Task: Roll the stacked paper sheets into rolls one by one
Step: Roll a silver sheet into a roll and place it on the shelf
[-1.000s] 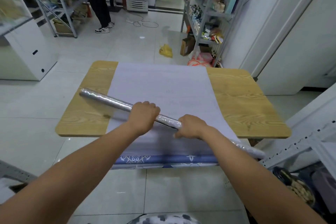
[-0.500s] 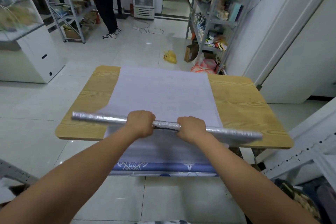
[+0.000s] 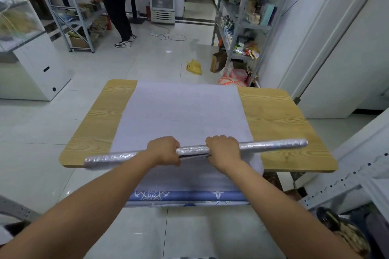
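My left hand [image 3: 163, 150] and right hand [image 3: 223, 153] both curl around the middle of a long, shiny silver roll of paper [image 3: 271, 144], a short stretch of it showing between them. The roll lies crosswise near my edge of the light wooden table [image 3: 280, 120], over the pale lilac stacked paper sheets [image 3: 183, 111], whose blue-patterned end hangs off the near edge.
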